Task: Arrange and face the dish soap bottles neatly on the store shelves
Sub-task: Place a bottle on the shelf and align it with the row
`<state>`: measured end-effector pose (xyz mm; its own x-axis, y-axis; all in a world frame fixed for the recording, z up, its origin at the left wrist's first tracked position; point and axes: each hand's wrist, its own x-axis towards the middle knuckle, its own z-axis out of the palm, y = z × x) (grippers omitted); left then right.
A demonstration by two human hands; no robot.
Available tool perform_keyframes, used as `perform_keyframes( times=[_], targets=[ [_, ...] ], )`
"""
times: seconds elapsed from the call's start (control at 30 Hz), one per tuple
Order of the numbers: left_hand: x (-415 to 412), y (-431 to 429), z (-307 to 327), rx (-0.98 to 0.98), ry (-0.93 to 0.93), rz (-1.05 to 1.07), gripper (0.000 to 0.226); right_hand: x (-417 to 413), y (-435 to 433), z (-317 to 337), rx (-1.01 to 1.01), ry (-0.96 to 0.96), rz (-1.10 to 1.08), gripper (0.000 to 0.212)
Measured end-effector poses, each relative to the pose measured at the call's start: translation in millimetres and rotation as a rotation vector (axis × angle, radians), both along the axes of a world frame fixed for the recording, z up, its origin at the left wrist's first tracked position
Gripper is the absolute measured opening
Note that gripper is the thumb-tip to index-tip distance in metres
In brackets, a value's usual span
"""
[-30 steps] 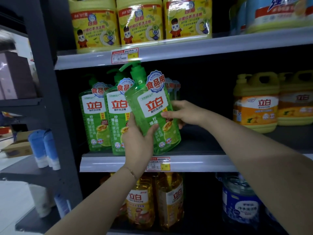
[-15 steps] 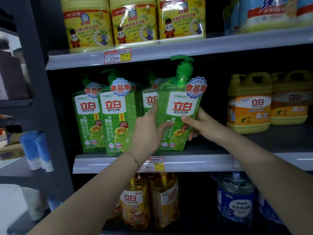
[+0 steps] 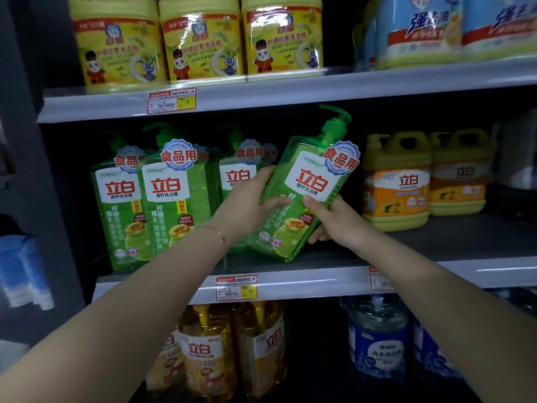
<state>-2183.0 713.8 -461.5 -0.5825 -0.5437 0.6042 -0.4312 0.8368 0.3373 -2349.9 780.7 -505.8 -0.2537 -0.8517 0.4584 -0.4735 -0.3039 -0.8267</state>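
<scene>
A green pump bottle of dish soap (image 3: 293, 228) leans to the right on the middle shelf (image 3: 334, 283), label facing me. My left hand (image 3: 250, 205) grips its left side, thumb across the front. My right hand (image 3: 331, 219) holds its right lower side, thumb on the label. Two upright green bottles (image 3: 171, 205) stand at the left of the shelf. A third green bottle (image 3: 236, 175) stands further back, partly hidden by my left hand.
Yellow-orange jugs (image 3: 396, 184) stand to the right on the same shelf, with dark bare shelf between them and the held bottle. Yellow packs (image 3: 200, 39) fill the top shelf. Amber bottles (image 3: 206, 353) and blue jugs (image 3: 377, 344) sit below. A dark upright post (image 3: 58, 199) bounds the left.
The held bottle has moved right along the shelf, away from the left pair, and now tilts to the right. Both hands went with it and the view shifted closer.
</scene>
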Motion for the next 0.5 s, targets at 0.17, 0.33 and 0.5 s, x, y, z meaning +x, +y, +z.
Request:
perform_keyframes(
  times=[0.17,0.33,0.5],
  targets=[
    [25.0,-13.8,-19.6,0.177,0.019,0.106,0.058,23.7,-25.7,21.0,0.088,0.173,-0.042,0.042],
    [29.8,-15.7,-28.7,0.205,0.083,0.249,0.064,40.2,-38.1,24.1,0.124,0.242,-0.05,0.036],
    [35.0,-3.4,-39.0,-0.206,0.243,0.249,0.061,50.7,-37.3,20.9,0.076,0.276,-0.029,0.013]
  ],
)
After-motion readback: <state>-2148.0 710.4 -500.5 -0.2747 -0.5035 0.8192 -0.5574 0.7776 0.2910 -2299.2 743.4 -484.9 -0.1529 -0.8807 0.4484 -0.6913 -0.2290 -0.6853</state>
